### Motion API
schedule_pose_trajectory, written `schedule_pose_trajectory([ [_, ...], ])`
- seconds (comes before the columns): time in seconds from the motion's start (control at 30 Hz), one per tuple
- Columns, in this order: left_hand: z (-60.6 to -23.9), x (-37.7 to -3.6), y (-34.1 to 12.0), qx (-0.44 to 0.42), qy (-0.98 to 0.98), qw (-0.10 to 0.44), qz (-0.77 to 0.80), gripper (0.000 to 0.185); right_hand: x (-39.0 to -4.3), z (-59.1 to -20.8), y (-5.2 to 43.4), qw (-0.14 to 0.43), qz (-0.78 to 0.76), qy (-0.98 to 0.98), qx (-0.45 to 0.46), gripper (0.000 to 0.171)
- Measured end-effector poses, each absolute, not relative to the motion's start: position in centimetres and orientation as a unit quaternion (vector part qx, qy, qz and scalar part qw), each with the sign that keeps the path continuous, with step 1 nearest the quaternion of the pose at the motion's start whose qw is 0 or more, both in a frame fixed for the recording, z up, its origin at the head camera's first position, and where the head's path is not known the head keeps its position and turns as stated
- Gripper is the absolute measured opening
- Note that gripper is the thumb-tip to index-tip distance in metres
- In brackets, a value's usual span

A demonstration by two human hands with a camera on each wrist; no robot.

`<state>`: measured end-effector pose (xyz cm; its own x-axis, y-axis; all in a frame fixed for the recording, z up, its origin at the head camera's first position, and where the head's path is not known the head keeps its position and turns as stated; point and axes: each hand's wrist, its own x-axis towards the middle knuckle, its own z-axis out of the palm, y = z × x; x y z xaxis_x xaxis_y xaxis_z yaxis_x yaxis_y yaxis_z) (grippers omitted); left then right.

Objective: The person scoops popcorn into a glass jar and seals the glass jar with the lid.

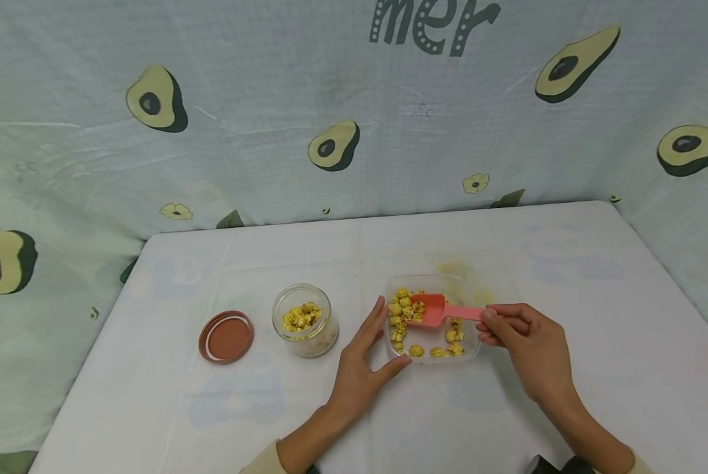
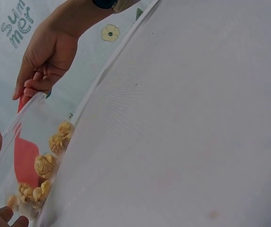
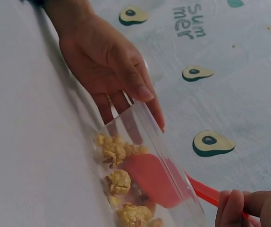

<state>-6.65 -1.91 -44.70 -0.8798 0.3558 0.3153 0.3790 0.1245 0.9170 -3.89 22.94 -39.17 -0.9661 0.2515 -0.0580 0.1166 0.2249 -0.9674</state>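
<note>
A clear plastic tub [image 1: 471, 347] [image 2: 12, 142] [image 3: 147, 125] of yellow popcorn [image 1: 402, 315] [image 2: 45, 165] [image 3: 118, 182] sits at the table's middle. My right hand [image 1: 528, 345] [image 2: 48, 59] [image 3: 253, 208] pinches the handle of a pink scoop [image 1: 433, 311] [image 2: 24, 156] [image 3: 154, 179] whose bowl lies among the popcorn. My left hand [image 1: 362, 368] [image 3: 109, 66] rests against the tub's left wall, fingers straight and thumb at the near corner. A small glass jar [image 1: 303, 320] holding some popcorn stands to the left.
The jar's brown lid [image 1: 226, 337] lies upside down left of the jar. A white cloth covers the table [image 1: 597, 283], and an avocado-print sheet [image 1: 271, 112] hangs behind and to both sides. A yellowish stain [image 1: 457, 268] marks the cloth behind the tub.
</note>
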Motion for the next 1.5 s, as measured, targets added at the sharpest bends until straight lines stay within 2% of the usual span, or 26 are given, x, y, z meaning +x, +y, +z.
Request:
schedule_pose_trajectory([
  [0.37, -44.9, -6.6, -1.8, -0.242, -0.753, 0.004, -0.612, 0.079, -4.9, -39.5, 22.9, 0.04, 0.572, -0.812, -0.108, 0.041],
  [1.0, -44.9, -6.7, -1.9, -0.246, -0.749, 0.005, -0.615, 0.08, -6.3, -39.7, 25.7, 0.063, 0.438, -0.897, -0.006, 0.019],
  [1.5, -44.8, -6.8, -2.1, -0.249, -0.751, 0.011, -0.611, 0.08, -5.4, -39.3, 26.5, 0.021, 0.437, -0.899, 0.038, 0.013],
])
